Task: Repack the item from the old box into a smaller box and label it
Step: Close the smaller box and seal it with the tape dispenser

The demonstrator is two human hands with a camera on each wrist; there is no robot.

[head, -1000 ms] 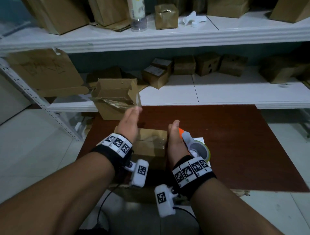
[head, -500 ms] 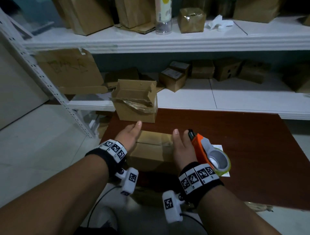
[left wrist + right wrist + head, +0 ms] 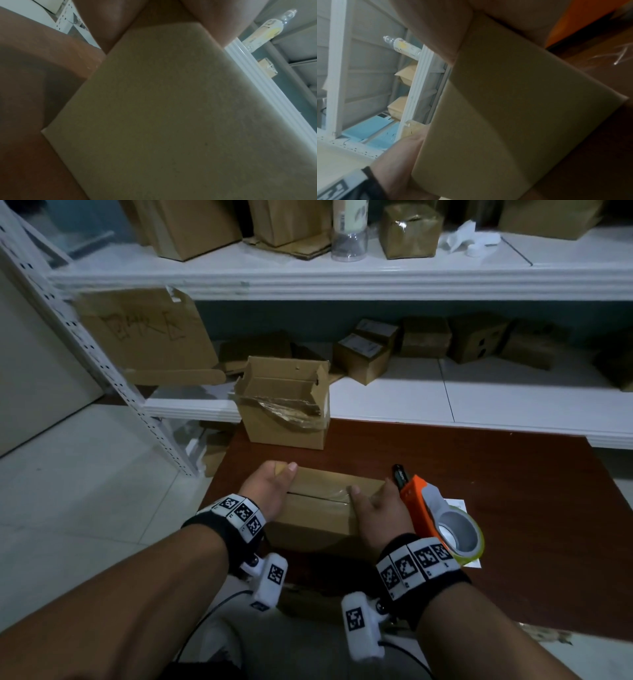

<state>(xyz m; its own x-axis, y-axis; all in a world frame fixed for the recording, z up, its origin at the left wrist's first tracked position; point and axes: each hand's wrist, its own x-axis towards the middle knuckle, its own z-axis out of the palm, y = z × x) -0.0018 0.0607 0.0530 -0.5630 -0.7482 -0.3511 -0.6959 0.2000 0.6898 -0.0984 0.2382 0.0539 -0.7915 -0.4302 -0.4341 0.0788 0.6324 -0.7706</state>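
Note:
A small closed cardboard box point(image 3: 322, 508) with a taped top seam lies on the reddish-brown table point(image 3: 513, 508) in front of me. My left hand point(image 3: 270, 491) grips its left end, thumb over the top edge. My right hand point(image 3: 380, 508) grips its right end, thumb on the taped seam. The left wrist view is filled by the box's side point(image 3: 171, 115), held between thumb and fingers point(image 3: 109, 20). In the right wrist view the small box point(image 3: 505, 108) again fills most of the picture. The old box point(image 3: 284, 405) stands open behind, with torn tape hanging over its front.
An orange tape dispenser point(image 3: 431, 508) with a roll of tape lies just right of my right hand, on a white label sheet point(image 3: 457, 503). White shelves point(image 3: 411, 402) behind the table carry several cardboard boxes and a bottle point(image 3: 349, 231). Tiled floor lies to the left.
My left hand came down from near the old box onto the small box's left end. Both hands went from lying flat along its sides to gripping it, thumbs on top.

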